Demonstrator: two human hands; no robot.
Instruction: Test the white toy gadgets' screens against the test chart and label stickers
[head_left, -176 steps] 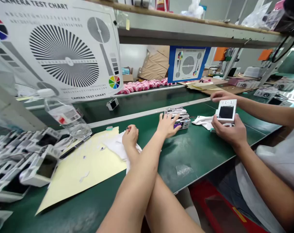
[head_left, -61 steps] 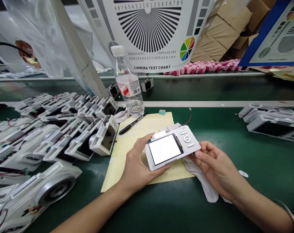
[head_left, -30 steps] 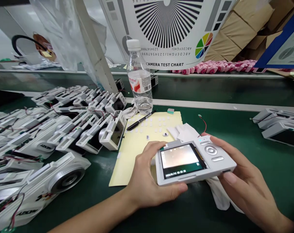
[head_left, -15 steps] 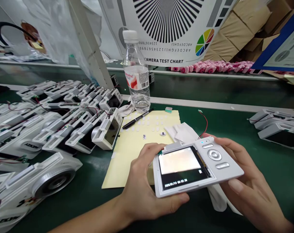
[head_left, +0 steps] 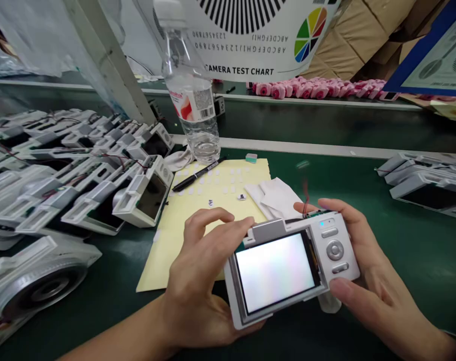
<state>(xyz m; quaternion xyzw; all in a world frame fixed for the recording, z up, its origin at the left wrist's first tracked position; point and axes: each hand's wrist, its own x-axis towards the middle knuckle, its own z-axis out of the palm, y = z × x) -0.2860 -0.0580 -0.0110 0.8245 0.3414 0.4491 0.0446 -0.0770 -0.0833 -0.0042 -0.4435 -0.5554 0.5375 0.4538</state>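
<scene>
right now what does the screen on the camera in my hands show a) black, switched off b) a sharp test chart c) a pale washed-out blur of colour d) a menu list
C, the lit screen of the white camera, held in the left hand and right hand, shows only soft pale colours with no sharp image.

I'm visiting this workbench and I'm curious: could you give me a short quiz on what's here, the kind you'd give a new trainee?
1. True or false: the left hand and the right hand are both holding the white camera.
2. What lies on the yellow sheet? A) a black pen B) scissors C) a ruler
3. Fill in the blank: the printed board reads "CAMERA TEST ____".

Key: 1 true; 2 A; 3 CHART.
</scene>
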